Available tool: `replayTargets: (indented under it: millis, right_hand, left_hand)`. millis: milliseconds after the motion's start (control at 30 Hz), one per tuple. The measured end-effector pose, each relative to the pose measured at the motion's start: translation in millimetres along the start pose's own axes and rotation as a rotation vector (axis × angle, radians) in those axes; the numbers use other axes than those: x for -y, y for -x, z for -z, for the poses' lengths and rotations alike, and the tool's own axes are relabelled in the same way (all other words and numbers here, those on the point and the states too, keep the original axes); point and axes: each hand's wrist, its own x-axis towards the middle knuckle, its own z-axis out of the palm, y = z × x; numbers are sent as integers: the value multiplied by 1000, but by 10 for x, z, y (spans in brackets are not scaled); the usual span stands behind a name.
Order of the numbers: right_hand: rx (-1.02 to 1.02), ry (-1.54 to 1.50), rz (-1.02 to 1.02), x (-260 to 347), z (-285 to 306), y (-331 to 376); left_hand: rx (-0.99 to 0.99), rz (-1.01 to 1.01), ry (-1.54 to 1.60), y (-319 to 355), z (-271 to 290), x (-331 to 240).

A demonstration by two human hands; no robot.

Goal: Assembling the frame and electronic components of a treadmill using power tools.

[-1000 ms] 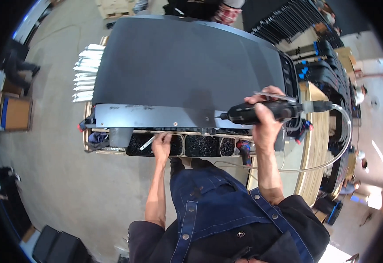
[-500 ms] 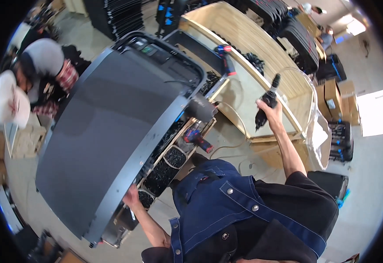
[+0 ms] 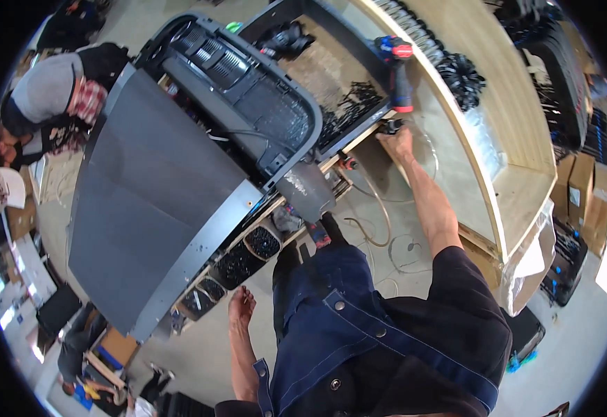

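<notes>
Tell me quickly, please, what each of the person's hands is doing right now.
Left hand: open and holding nothing, hanging by the row of small bins.
Right hand: reaching to the workbench edge below the upright power drill; grip cannot be told.

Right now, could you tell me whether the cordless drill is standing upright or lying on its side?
Upright. The cordless drill stands on the wooden bench, red-blue head on top, just beyond the right hand.

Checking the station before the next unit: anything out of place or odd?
Loose hose lies in loops on the floor by the person's legs, a possible trip hazard. The red and blue power tool stands upright on the wooden bench. Nothing looks spilled or damaged.
</notes>
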Motion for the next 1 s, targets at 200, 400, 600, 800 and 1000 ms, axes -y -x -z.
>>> replayTargets:
  millis: [200, 400, 600, 800, 1000]
  right_hand:
    - [73, -254, -99, 294, 449, 662]
    - [941, -530, -346, 1164, 697, 2242]
    - [171, -392, -222, -274, -604, 1599]
    - [269, -280, -41, -161, -1186, 970]
    - [208, -542, 43, -376, -1063, 967]
  left_hand:
    - [-249, -202, -276, -243, -186, 57]
    - [-662, -767, -1054, -1259, -155, 166]
    - [-1006, -628, -1167, -1714, -643, 99]
    - [-631, -940, -1110, -1461, -385, 11]
    - [-497, -772, -1003, -1262, -362, 11]
